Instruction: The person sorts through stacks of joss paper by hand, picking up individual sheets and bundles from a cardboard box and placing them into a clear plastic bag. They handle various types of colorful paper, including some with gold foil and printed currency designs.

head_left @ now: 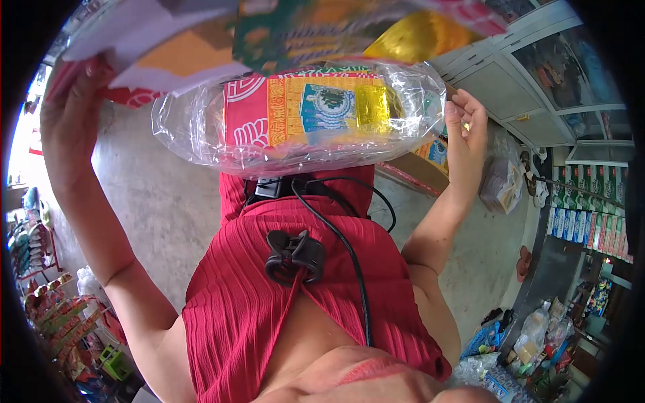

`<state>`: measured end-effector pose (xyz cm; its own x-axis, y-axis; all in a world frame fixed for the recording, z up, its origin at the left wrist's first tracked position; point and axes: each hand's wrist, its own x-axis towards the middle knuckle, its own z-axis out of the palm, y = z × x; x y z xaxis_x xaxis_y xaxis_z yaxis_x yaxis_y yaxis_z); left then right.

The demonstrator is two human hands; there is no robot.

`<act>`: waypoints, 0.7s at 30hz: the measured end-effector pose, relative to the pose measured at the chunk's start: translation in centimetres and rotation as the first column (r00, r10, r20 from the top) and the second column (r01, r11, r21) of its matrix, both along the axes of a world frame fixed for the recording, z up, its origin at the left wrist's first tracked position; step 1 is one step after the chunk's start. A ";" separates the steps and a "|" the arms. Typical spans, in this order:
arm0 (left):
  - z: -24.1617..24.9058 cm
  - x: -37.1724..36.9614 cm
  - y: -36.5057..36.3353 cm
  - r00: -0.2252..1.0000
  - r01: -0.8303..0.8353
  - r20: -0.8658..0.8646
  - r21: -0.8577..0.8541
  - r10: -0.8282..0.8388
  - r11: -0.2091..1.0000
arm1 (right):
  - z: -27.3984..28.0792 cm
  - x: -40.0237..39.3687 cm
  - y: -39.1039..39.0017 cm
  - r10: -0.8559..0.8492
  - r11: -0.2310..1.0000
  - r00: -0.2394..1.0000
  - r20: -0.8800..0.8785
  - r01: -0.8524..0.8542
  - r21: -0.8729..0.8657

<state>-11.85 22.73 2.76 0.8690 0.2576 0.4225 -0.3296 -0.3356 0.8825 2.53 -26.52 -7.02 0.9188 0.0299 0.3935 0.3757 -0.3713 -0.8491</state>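
A clear plastic packet [302, 117] of red and yellow printed paper is held up at chest height. Its right end is touched by the half-open fingers of the right hand [463, 127]. A stack of printed sheets [168, 47] above it is gripped by the closed left hand [70, 101].

Clear plastic bag [201, 127] of red-and-yellow printed paper packs [302, 111], held up level, crinkled, glossy

two hands are raised: the left hand [67, 111] and the right hand [465, 131]. one clear plastic bag [295, 121] holds one red and yellow packet [302, 111]. one black clip [293, 256] sits on one red dress [269, 302].
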 end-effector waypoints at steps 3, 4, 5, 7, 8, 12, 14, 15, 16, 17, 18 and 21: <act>-1.5 -1.2 -3.6 0.989 0.004 -0.147 0.245 0.033 0.970 | -0.5 0.0 0.8 0.079 0.991 0.988 -0.136 -0.062 0.122; -1.2 -1.2 -5.6 0.969 0.132 -0.232 0.212 -0.082 0.968 | -0.3 -0.2 1.2 0.117 0.975 0.965 -0.233 -0.067 0.213; -1.3 -0.8 -7.5 0.952 0.153 -0.289 0.156 -0.103 0.976 | -0.2 -0.2 1.2 0.118 0.976 0.965 -0.236 -0.069 0.206; -2.3 0.0 -9.9 0.921 0.120 -0.372 -0.004 -0.113 0.993 | 0.0 -0.2 1.2 0.332 0.939 0.902 -0.275 -0.287 0.191; -3.1 0.2 -10.0 0.921 0.116 -0.373 -0.008 -0.110 0.993 | 0.0 -0.1 1.1 0.335 0.938 0.900 -0.278 -0.291 0.188; -5.1 1.3 -10.1 0.836 0.074 -0.505 -0.284 -0.215 0.956 | 0.1 -0.2 0.9 0.321 0.945 0.938 -0.133 -0.309 0.103; -5.2 1.9 -10.7 0.828 0.068 -0.503 -0.348 -0.247 0.935 | 0.1 0.0 0.5 0.354 0.935 0.935 -0.003 -0.354 0.023; -5.0 2.2 -10.7 0.825 0.070 -0.508 -0.343 -0.248 0.937 | 0.2 0.0 0.4 0.350 0.936 0.937 -0.005 -0.350 0.029; -4.7 2.4 -10.7 0.843 0.085 -0.462 -0.391 -0.275 0.916 | 0.3 0.0 0.3 0.332 0.943 0.943 -0.008 -0.332 0.034; -4.4 2.7 -10.6 0.860 0.102 -0.413 -0.438 -0.300 0.893 | 0.3 0.1 0.2 0.313 0.949 0.950 -0.010 -0.312 0.038; -3.9 2.7 -10.7 0.857 0.106 -0.417 -0.434 -0.304 0.894 | 0.3 0.1 0.0 0.307 0.951 0.952 -0.012 -0.306 0.042; -2.3 2.5 -10.7 0.879 0.146 -0.323 -0.515 -0.349 0.844 | 0.1 0.4 -0.4 0.295 0.955 0.955 -0.002 -0.295 0.035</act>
<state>-9.35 12.06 0.48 0.9932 0.0857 -0.0786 0.0611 0.1902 0.9798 2.90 -26.87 -6.91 0.8739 0.2870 0.3924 0.4581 -0.2158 -0.8623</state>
